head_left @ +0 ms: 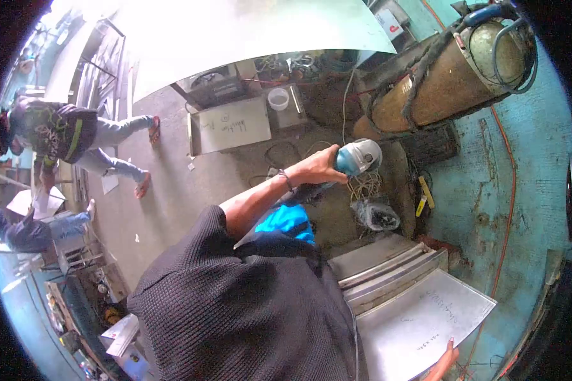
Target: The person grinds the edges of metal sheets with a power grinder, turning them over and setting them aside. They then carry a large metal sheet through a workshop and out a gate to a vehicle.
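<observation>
The grinder [358, 157] is gripped in the closed fingers of the left hand [321, 166], held out over the floor, well apart from the sheet [419, 317]. The sheet's edge is touched by the right hand [443, 363], whose grip cannot be told; no grinding is yet begun on it.

A metal workshop, probably: steel sheets [419, 317] stacked on a concrete floor [165, 190], a gas cylinder [451, 76], cables, an angle grinder [359, 157].

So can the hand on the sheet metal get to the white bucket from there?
Probably not. That hand rests on the sheet close by, while the white bucket sits far across the floor.
</observation>
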`<state>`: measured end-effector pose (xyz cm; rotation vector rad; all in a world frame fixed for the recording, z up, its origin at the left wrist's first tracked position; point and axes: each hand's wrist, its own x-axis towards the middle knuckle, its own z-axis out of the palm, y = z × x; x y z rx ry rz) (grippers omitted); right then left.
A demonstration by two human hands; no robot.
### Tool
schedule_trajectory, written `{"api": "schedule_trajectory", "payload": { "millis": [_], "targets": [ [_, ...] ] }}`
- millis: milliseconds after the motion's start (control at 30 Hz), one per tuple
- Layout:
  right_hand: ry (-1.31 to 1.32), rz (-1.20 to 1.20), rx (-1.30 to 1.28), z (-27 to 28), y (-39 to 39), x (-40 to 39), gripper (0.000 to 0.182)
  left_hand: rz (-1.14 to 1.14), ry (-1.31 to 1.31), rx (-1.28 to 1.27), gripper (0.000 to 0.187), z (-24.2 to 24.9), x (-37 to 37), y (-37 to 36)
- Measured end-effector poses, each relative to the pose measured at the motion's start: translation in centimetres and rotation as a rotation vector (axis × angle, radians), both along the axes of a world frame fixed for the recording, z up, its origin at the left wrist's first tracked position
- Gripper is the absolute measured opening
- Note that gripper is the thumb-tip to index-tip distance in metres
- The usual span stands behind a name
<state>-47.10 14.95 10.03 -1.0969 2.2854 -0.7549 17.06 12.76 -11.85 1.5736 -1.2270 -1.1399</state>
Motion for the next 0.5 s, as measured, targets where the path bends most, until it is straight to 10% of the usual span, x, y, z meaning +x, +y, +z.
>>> {"api": "schedule_trajectory", "payload": {
  "millis": [233,333,500],
  "targets": [
    [0.070,0.232,-0.070,-2.6,-1.5,-7.8,0.039,0.132,-0.120,0.063,0.084,0.4,4.2,4.9],
    [0.520,0.234,0.025,2.7,2.2,4.4,0.054,0.104,-0.066,0.111,0.085,1.1,6.7,6.3],
    [0.442,0.462,-0.264,8.4,3.2,15.7,0.055,0.232,-0.102,0.085,0.080,-2.7,10.5,7.8]
  ]
}}
